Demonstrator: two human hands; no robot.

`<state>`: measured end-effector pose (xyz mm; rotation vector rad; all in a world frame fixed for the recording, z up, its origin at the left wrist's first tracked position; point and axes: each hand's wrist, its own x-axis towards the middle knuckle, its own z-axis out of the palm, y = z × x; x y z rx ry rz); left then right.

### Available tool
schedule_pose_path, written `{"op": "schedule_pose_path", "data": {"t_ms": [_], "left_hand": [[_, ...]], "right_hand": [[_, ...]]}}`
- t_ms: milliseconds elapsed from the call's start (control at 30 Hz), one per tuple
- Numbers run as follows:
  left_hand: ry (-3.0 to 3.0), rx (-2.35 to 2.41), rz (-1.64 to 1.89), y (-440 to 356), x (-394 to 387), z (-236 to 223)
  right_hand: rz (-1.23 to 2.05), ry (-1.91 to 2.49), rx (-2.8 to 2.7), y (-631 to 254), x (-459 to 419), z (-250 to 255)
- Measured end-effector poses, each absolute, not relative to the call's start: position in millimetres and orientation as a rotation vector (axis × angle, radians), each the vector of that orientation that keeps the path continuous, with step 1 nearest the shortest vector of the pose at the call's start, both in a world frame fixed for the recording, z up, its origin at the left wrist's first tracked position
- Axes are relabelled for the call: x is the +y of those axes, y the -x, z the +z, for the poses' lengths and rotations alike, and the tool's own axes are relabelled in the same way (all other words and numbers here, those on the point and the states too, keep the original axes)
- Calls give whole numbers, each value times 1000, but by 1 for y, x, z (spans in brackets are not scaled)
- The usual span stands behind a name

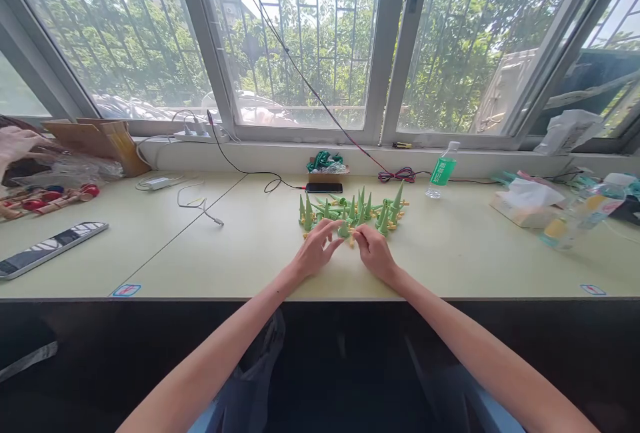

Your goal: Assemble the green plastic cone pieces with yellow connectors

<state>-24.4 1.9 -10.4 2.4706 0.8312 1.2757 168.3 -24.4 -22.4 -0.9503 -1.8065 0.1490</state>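
Near the front of the pale table, my left hand (319, 247) curls its thumb and index finger around a small green cone-shaped piece (343, 230). Close beside it, my right hand (374, 251) is closed in a pinch at the cone's right side. A bit of yellow shows at the right fingertips, but most of what they grip is hidden. Just beyond both hands is a cluster of green pointed pieces (361, 205) with yellow parts, several upright and others lying down.
Behind the cluster lie a black phone (324, 188) and a small open box (327, 169). A green-labelled bottle (443, 171) stands right, near a tissue box (528, 203) and another bottle (590, 213). Another person's hand (17, 146) shows far left, above red-and-wood pieces (50, 199).
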Motion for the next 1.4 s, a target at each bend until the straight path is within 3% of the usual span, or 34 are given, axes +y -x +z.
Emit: {"op": "schedule_pose_path", "data": {"t_ms": [100, 367, 867, 1400], "left_hand": [[-2367, 961, 1340, 23, 2, -9], [-2387, 958, 1070, 26, -2, -2], [-2464, 813, 1397, 28, 3, -10], [-2444, 893, 1382, 26, 2, -10]], "right_hand": [[111, 946, -1762, -168, -25, -21], [108, 858, -1899, -169, -26, -22], [212, 916, -1874, -168, -27, -22], [171, 920, -1858, -167, -28, -21]]}}
